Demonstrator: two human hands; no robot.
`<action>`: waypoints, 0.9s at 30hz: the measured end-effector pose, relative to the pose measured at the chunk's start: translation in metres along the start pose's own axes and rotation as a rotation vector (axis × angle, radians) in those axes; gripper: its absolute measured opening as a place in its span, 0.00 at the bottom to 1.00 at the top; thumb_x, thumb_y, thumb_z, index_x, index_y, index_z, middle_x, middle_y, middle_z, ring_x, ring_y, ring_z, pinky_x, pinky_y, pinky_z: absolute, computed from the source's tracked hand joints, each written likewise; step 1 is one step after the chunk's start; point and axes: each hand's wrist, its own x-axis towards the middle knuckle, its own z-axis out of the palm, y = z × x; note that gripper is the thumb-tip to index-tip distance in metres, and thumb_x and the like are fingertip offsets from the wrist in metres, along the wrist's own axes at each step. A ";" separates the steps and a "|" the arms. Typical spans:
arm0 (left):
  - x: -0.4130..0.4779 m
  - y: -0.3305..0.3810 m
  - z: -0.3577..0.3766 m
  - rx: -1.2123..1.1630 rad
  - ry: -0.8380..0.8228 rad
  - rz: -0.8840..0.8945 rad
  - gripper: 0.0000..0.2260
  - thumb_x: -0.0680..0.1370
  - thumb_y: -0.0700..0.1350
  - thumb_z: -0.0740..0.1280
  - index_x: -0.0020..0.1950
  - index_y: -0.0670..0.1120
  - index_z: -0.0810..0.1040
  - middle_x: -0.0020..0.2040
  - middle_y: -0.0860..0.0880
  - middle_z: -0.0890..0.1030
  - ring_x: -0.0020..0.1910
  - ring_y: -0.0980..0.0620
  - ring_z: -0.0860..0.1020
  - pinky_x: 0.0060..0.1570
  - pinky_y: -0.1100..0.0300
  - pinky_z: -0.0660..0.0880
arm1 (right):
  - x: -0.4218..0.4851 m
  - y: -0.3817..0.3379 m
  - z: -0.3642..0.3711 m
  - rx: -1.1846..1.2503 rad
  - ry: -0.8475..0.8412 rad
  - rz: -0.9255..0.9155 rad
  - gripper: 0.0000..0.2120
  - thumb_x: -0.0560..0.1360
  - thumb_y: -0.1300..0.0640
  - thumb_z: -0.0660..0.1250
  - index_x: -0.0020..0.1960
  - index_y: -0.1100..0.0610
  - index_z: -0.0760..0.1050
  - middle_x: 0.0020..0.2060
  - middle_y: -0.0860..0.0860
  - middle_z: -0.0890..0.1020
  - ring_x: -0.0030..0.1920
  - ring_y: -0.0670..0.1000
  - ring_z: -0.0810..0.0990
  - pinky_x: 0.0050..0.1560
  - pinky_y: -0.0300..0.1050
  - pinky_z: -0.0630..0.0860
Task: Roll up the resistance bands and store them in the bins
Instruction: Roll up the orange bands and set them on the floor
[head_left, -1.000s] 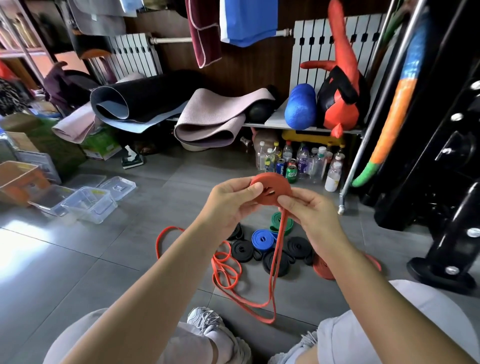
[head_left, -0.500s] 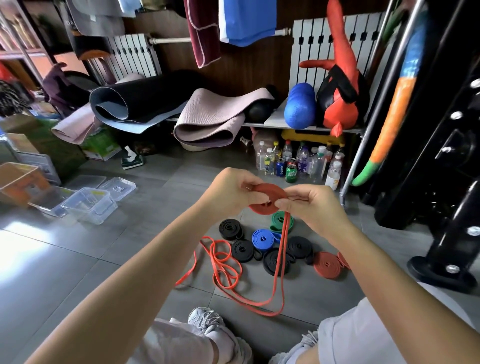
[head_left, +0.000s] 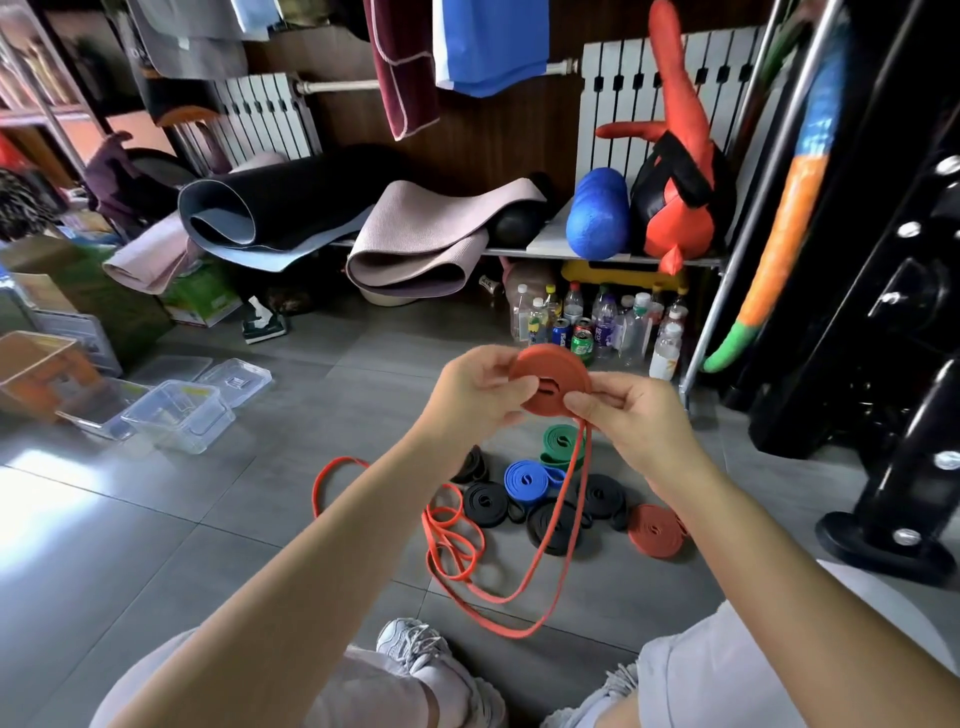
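Note:
An orange-red resistance band roll (head_left: 551, 374) is held in the air between both hands. My left hand (head_left: 475, 397) pinches its left rim, and my right hand (head_left: 631, 415) pinches its lower right edge. The band's loose tail (head_left: 467, 551) hangs from the roll and lies in loops on the grey floor. Rolled bands sit on the floor beneath my hands: a green one (head_left: 561, 442), a blue one (head_left: 524, 480), several black ones (head_left: 485, 504) and a red one (head_left: 655, 530). Clear plastic bins (head_left: 176, 422) stand on the floor at the left.
An orange-tinted bin (head_left: 39, 371) and a clear lid (head_left: 236, 382) lie near the bins. Bottles and cans (head_left: 587, 327) stand under a shelf with yoga mats (head_left: 415, 244). A black weight stand (head_left: 893, 499) is at the right. My shoes (head_left: 415, 649) are at the bottom.
The roll has turned between my hands and now faces the camera flat. More band is wound on, and the loose loops on the floor have shifted.

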 end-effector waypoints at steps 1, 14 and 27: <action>0.002 0.004 -0.003 0.305 0.012 0.118 0.12 0.74 0.38 0.70 0.57 0.46 0.76 0.51 0.52 0.80 0.46 0.57 0.79 0.39 0.73 0.74 | 0.001 -0.001 -0.002 -0.098 -0.041 -0.009 0.15 0.70 0.64 0.72 0.43 0.43 0.80 0.37 0.40 0.85 0.39 0.42 0.83 0.42 0.35 0.79; 0.006 0.017 -0.010 0.143 0.002 0.088 0.09 0.73 0.34 0.70 0.46 0.48 0.81 0.39 0.51 0.85 0.38 0.56 0.82 0.40 0.62 0.79 | 0.004 -0.014 -0.008 -0.042 -0.062 -0.075 0.12 0.67 0.67 0.73 0.42 0.51 0.81 0.34 0.43 0.84 0.36 0.42 0.83 0.39 0.31 0.76; 0.010 0.003 -0.005 0.294 -0.010 0.039 0.08 0.74 0.39 0.70 0.52 0.46 0.77 0.49 0.48 0.81 0.41 0.58 0.79 0.41 0.69 0.76 | 0.014 -0.004 -0.007 -0.115 -0.029 -0.059 0.13 0.69 0.67 0.72 0.43 0.49 0.81 0.32 0.38 0.83 0.35 0.38 0.81 0.39 0.31 0.77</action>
